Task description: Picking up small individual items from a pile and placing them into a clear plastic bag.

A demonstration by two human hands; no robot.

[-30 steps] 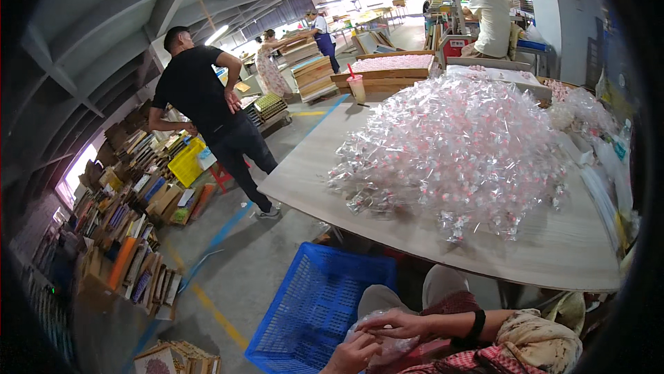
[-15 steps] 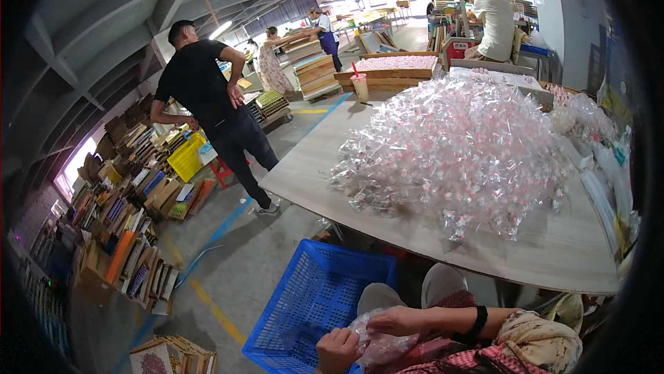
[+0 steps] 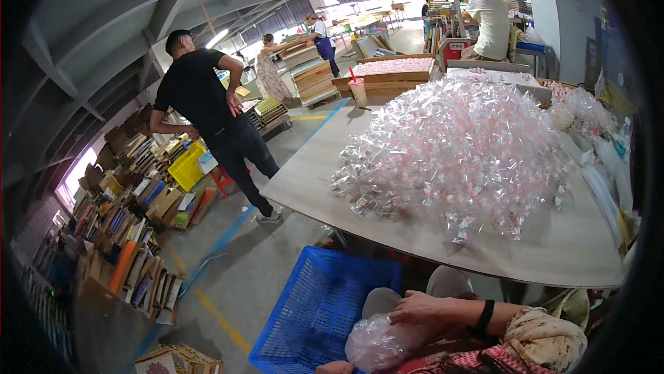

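While the right hand [image 3: 427,307] lies flat with fingers spread over the top of a clear plastic bag [image 3: 384,341] stuffed with small pale pieces, the bag sits low in the person's lap, just beside the near corner of a blue plastic crate [image 3: 315,319], which stands on the floor beneath the table edge. That open, pressing hold looks meant to steady the soft bag so it does not slump or spill, not to lift it. Only a sliver of the left hand [image 3: 337,367] shows at the bottom edge, under or beside the bag; whether it grips the bag or merely props it I cannot tell. A dark band circles the right wrist. Above, the pale table [image 3: 325,187] carries a large heap of small clear packets [image 3: 456,146] with pink contents, piled toward the middle, probably so they stay within reach without sliding off. Beyond the table a person in black [image 3: 207,111] stands on the concrete floor beside stacks of cardboard and books [image 3: 124,236], and other people work at benches far off by the windows.
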